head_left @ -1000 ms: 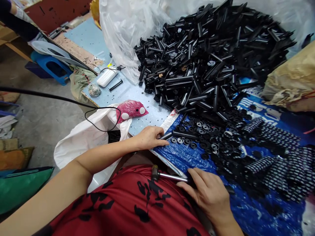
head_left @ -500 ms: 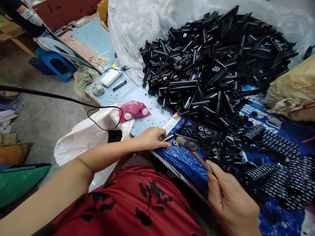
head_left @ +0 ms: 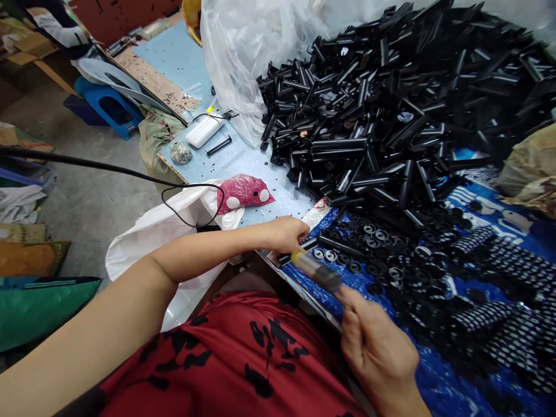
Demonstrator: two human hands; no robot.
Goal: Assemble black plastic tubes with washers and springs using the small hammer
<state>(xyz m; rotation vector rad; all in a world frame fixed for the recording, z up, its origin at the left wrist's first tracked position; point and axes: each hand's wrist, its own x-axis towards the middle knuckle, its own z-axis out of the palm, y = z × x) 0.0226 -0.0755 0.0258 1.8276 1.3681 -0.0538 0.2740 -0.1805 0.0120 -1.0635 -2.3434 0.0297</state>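
My right hand (head_left: 380,341) is closed around the thin handle of a small hammer (head_left: 319,272), whose yellow-tipped head is blurred by motion. That head points toward my left hand (head_left: 287,234), which grips a shiny black tube (head_left: 302,248) near the table's edge. The tube lies low over the blue plastic sheet (head_left: 310,285), its near end close to the hammer head. Whether the hammer touches it I cannot tell. Loose black and silvery rings (head_left: 343,259) are scattered just right of the tube.
A large heap of black tubes (head_left: 382,110) fills the back right. Stacked ring rows (head_left: 516,260) lie at the right. On the table's left part are a pink wrapped bundle (head_left: 245,194), a white power bank-like box (head_left: 205,131) and a single tube (head_left: 219,146). A black cable (head_left: 108,169) crosses the left side.
My right hand has moved left and the hammer head has come closer to my left hand and its tube. The whole view has shifted slightly, with the table contents further right.
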